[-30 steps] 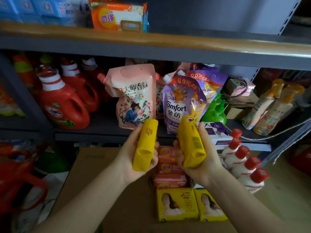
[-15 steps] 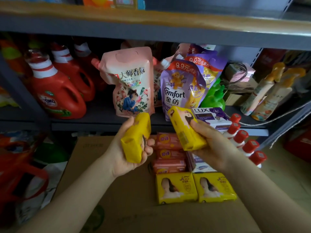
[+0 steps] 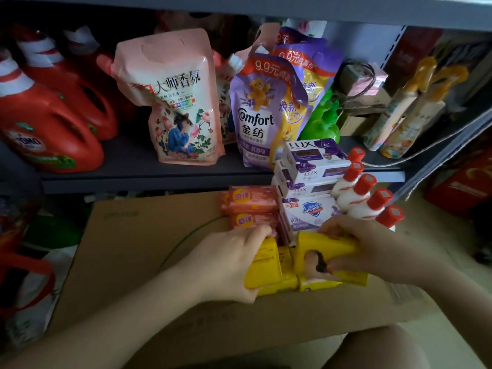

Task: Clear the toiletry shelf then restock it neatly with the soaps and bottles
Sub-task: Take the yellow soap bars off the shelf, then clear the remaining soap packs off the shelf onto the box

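Head view. The left hand (image 3: 229,265) is lowered onto the cardboard (image 3: 138,251), fingers curled round one yellow soap box (image 3: 266,262). The right hand (image 3: 372,249), at 3 o'clock of it, pinches a second yellow soap box (image 3: 327,251), tilted, between thumb and fingers. Two more yellow boxes (image 3: 298,284) are seen beneath. Counted at 12 o'clock: four red-capped bottles (image 3: 356,201), three Lux boxes (image 3: 314,166), two orange soap packs (image 3: 250,201). On the shelf (image 3: 159,177): two red jugs (image 3: 53,134) plainly visible.
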{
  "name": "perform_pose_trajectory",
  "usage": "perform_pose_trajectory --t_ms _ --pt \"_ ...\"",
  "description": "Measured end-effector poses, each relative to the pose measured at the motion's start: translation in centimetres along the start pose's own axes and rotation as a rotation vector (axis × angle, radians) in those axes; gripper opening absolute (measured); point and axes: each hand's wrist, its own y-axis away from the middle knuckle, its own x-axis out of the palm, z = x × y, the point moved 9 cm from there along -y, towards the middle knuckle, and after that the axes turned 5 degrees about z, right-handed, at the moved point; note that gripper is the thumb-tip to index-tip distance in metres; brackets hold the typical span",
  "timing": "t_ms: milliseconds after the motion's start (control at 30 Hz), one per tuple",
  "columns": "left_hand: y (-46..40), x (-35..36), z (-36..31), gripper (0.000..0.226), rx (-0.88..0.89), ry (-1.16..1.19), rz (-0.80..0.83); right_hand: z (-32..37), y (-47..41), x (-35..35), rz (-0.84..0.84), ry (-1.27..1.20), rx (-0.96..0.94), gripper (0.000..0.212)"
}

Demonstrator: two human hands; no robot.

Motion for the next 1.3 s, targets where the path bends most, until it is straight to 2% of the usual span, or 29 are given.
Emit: perform_pose_trajectory --t_ms 167,333,433,533,600,700,800,933,1133,1300 --pt "-0.2 -0.5 -1.3 0.085 0.161 -0.159 -0.265 0.8 0.2 0.3 -0.119 0.043 -0.117 0.049" --pt "-0.4 0.5 -1.6 0.081 0.207 -0.134 -0.355 1.8 1.6 0.0 -0.443 0.405 -0.254 0.05" --pt "-0.2 1.1 -1.7 0.075 0.2 -0.135 -0.358 2.5 1.7 1.0 -0.418 0.489 -0.338 0.054" --pt "0.0 2.0 -2.1 0.092 0.186 -0.241 -0.325 2.9 1.2 3.6 -0.288 0.56 -0.412 0.062" --pt "0.0 2.4 -2.1 0.098 0.177 -0.236 -0.317 3.1 1.0 4.5 -0.267 0.574 -0.441 0.066" --pt "-0.2 1.9 -1.9 0.087 0.182 -0.187 -0.33 3.7 1.0 3.8 -0.265 0.524 -0.49 0.055" --pt "-0.4 -0.9 -0.9 0.071 0.193 -0.001 -0.371 5.5 1.3 1.0 -0.309 0.385 -0.546 0.047" --pt "0.0 -7.6 2.2 0.048 0.132 0.059 -0.552 8.9 0.6 -4.4 -0.457 0.286 -0.609 0.032" --pt "3.4 -19.1 6.0 0.042 0.029 -0.195 -0.871 15.7 -2.3 -12.9 -0.665 0.034 -0.714 0.019" --pt "4.8 -26.0 8.5 0.049 -0.131 -0.468 -0.971 21.0 -4.0 -18.9 -0.866 -0.02 -0.717 0.024"
